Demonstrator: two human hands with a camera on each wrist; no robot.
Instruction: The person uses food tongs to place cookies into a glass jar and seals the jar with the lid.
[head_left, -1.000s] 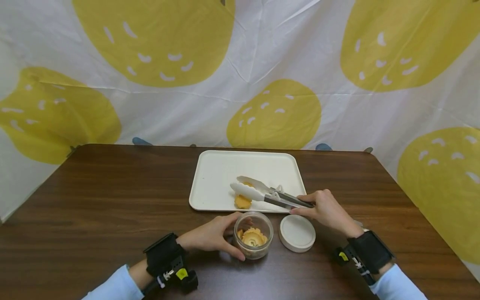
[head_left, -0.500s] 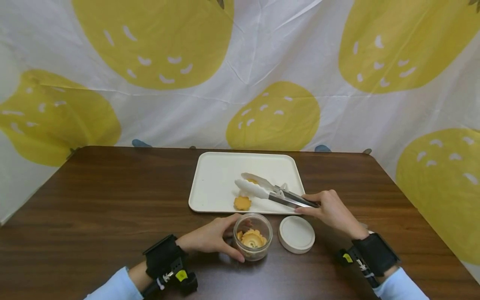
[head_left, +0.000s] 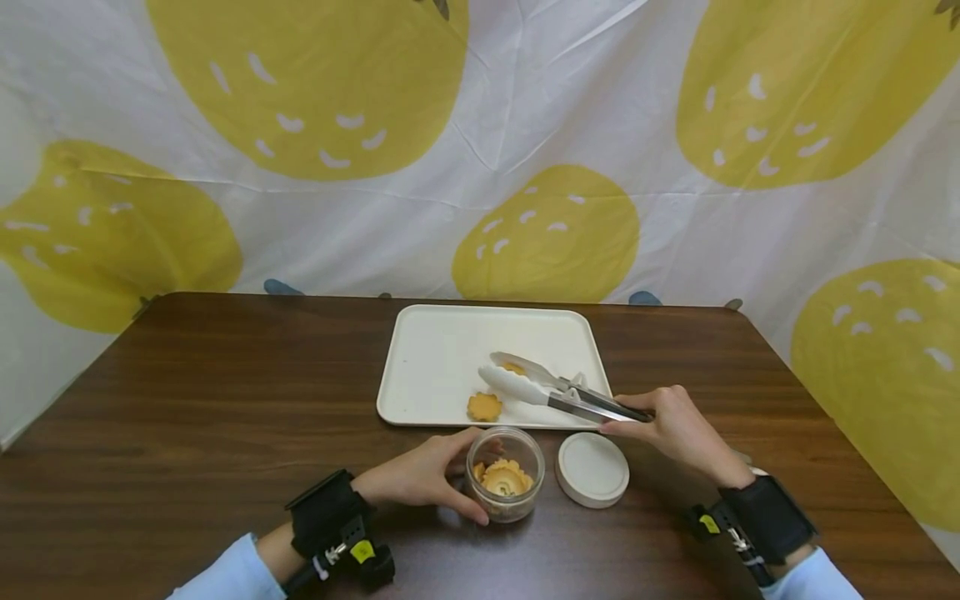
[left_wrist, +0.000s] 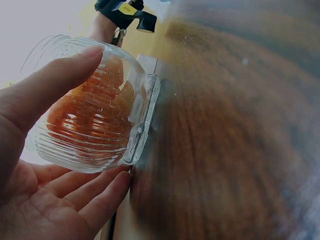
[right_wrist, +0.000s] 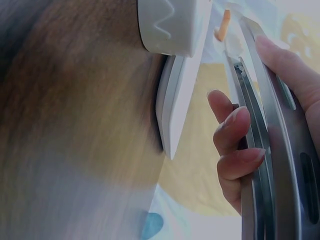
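My left hand (head_left: 431, 475) holds a ribbed glass jar (left_wrist: 85, 155) upright on the table, thumb on one side and fingers around the other. Scalloped, flower-shaped cookies (head_left: 506, 477) lie inside it. My right hand (head_left: 675, 427) grips metal tongs (right_wrist: 280, 145) with pale tips, thumb on one arm and curled fingers on the other. Between the tong tips is a cookie (head_left: 513, 367), seen edge-on in the right wrist view, over the white tray (head_left: 435, 350). One more cookie (head_left: 484, 407) lies flat near the tray's front edge.
A round white lid (head_left: 593, 468) lies on the brown wooden table (head_left: 247, 392), just right of the jar and in front of the tray. A white curtain (head_left: 360, 233) with yellow fruit shapes hangs behind the table.
My right hand has moved to the right and slightly toward me with the tongs, and the cookie between the tips has moved along. My left hand and the jar have stayed put.
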